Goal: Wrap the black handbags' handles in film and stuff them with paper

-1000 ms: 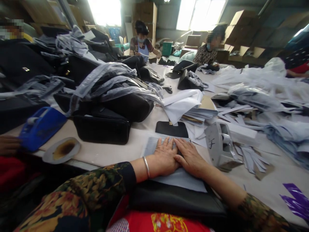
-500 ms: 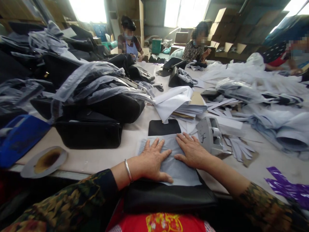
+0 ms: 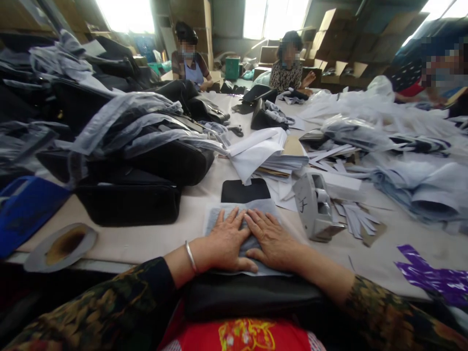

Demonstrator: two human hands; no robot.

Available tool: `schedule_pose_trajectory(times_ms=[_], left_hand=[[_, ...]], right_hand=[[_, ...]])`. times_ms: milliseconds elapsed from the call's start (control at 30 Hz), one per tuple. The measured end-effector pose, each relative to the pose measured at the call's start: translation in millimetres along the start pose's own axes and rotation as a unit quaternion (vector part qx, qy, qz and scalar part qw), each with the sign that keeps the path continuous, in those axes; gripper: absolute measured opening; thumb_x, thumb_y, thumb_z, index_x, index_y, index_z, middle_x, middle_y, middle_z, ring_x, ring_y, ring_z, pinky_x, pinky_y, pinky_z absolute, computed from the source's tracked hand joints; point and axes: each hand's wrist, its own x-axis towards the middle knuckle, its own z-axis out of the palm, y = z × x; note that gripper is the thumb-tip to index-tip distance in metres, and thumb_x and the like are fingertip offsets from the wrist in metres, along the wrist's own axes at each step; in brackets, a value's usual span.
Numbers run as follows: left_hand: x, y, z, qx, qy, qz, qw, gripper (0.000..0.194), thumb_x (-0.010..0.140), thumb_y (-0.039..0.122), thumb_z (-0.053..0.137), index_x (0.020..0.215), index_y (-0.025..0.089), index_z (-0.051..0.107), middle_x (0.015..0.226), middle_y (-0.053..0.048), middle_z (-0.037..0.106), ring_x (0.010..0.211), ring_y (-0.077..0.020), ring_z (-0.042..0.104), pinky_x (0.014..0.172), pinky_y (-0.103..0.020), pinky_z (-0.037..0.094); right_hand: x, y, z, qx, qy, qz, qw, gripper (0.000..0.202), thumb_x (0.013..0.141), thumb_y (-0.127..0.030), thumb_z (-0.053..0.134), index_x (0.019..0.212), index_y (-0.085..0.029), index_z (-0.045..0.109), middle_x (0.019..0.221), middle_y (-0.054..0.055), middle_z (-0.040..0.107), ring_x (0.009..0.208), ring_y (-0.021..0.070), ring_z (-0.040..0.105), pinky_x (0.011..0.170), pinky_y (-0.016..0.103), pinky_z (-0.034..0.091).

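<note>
Both palms lie flat on a pale grey-blue sheet (image 3: 213,214), thin like tissue paper or film, which rests on a black leather-like bag (image 3: 252,295) at the table's near edge. My left hand (image 3: 228,240) has its fingers stretched forward and thumb out to the right. Beside it, my right hand (image 3: 270,239) is spread, its fingertips close against the left fingers. Beyond the sheet, a black flap (image 3: 245,190) shows, with a corner of white paper over its far edge. How the flap joins the bag is hidden under the sheet.
Black bags (image 3: 126,204) with wrapped straps are heaped at left, near a tape roll (image 3: 62,247) and a blue object (image 3: 31,212). A grey tape dispenser (image 3: 315,207), stacked papers (image 3: 278,153) and purple plastic (image 3: 431,275) lie ahead and right. Several people sit across the table.
My right hand has slid left across the sheet, so its fingers now meet those of my left hand. The left hand stays nearly in place; the view has shifted slightly.
</note>
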Motion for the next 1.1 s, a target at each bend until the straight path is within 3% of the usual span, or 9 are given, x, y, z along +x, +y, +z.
schedule_pose_trajectory(times_ms=[233, 333, 400, 500, 567, 633, 800, 967, 1100], left_hand=[[-54, -49, -13.1, 0.004, -0.012, 0.04, 0.999, 0.079, 0.089, 0.066, 0.057, 0.157, 0.035, 0.032, 0.168, -0.013, 0.019, 0.153, -0.0447, 0.011, 0.116, -0.071, 0.012], [-74, -67, -35.1, -0.004, 0.005, 0.017, 1.0, 0.058, 0.092, 0.058, 0.059, 0.143, 0.032, 0.055, 0.161, -0.012, 0.038, 0.149, -0.0429, 0.028, 0.116, -0.067, 0.024], [-75, -66, -53.9, -0.003, 0.058, 0.018, 0.998, 0.043, 0.095, 0.052, 0.057, 0.125, 0.023, 0.069, 0.146, -0.013, 0.057, 0.142, -0.0376, 0.043, 0.115, -0.058, 0.034], [-55, -46, -70.5, -0.013, 0.17, 0.054, 0.984, 0.04, 0.098, 0.044, 0.056, 0.12, 0.013, 0.07, 0.131, -0.016, 0.066, 0.134, -0.0295, 0.053, 0.114, -0.044, 0.041], [-34, -28, -65.2, -0.026, 0.182, 0.105, 0.977, 0.04, 0.1, 0.038, 0.053, 0.125, 0.01, 0.066, 0.133, -0.017, 0.065, 0.133, -0.0254, 0.054, 0.115, -0.037, 0.04], [-14, -14, -48.2, -0.026, 0.133, 0.144, 0.98, 0.039, 0.101, 0.033, 0.05, 0.13, 0.01, 0.062, 0.142, -0.016, 0.059, 0.138, -0.0231, 0.05, 0.117, -0.033, 0.038], [8, -15, -6.9, -0.001, 0.042, 0.094, 0.995, 0.074, 0.095, 0.05, 0.057, 0.155, 0.012, 0.034, 0.163, -0.019, 0.03, 0.152, -0.0299, 0.027, 0.125, -0.044, 0.022], [6, -24, -4.3, 0.003, 0.016, 0.118, 0.993, 0.074, 0.096, 0.055, 0.053, 0.156, 0.017, 0.034, 0.166, -0.019, 0.022, 0.154, -0.0326, 0.02, 0.125, -0.048, 0.015], [4, -22, -4.5, -0.003, 0.015, 0.12, 0.993, 0.077, 0.093, 0.059, 0.056, 0.156, 0.02, 0.035, 0.167, -0.017, 0.02, 0.154, -0.0358, 0.017, 0.124, -0.052, 0.015]], right_hand=[[-1, 3, 5, -0.031, 0.016, -0.039, 0.999, 0.078, 0.092, -0.063, 0.055, 0.158, -0.029, 0.033, 0.167, 0.017, 0.017, 0.152, 0.0431, 0.019, 0.118, 0.063, 0.023], [-1, 4, 3, -0.03, 0.013, -0.042, 0.999, 0.074, 0.092, -0.064, 0.053, 0.157, -0.032, 0.036, 0.167, 0.015, 0.017, 0.15, 0.0453, 0.021, 0.117, 0.064, 0.025], [-1, 5, 1, -0.035, 0.005, -0.042, 0.998, 0.074, 0.093, -0.064, 0.053, 0.157, -0.031, 0.036, 0.167, 0.017, 0.018, 0.15, 0.046, 0.022, 0.116, 0.064, 0.025], [0, 4, 0, -0.042, -0.002, -0.047, 0.998, 0.074, 0.093, -0.065, 0.051, 0.157, -0.03, 0.035, 0.167, 0.018, 0.018, 0.15, 0.0467, 0.021, 0.116, 0.065, 0.025], [0, 4, 0, -0.043, -0.003, -0.051, 0.998, 0.076, 0.093, -0.066, 0.05, 0.158, -0.031, 0.033, 0.167, 0.018, 0.018, 0.15, 0.0466, 0.022, 0.116, 0.065, 0.025], [-1, 5, 1, -0.048, -0.004, -0.052, 0.997, 0.08, 0.092, -0.067, 0.051, 0.159, -0.028, 0.031, 0.166, 0.019, 0.019, 0.15, 0.0454, 0.022, 0.117, 0.064, 0.024], [-7, 13, 1, -0.063, -0.009, -0.038, 0.997, 0.089, 0.092, -0.067, 0.05, 0.158, -0.01, 0.032, 0.164, 0.024, 0.021, 0.152, 0.0418, 0.02, 0.12, 0.061, 0.022], [-24, 20, -24, -0.05, -0.033, -0.035, 0.998, 0.083, 0.089, -0.061, 0.059, 0.153, -0.012, 0.043, 0.163, 0.021, 0.028, 0.15, 0.0435, 0.024, 0.119, 0.065, 0.022], [-37, 7, -50, 0.037, -0.042, -0.087, 0.995, 0.068, 0.091, -0.059, 0.06, 0.15, -0.026, 0.05, 0.167, 0.01, 0.023, 0.152, 0.0403, 0.021, 0.121, 0.061, 0.022]])
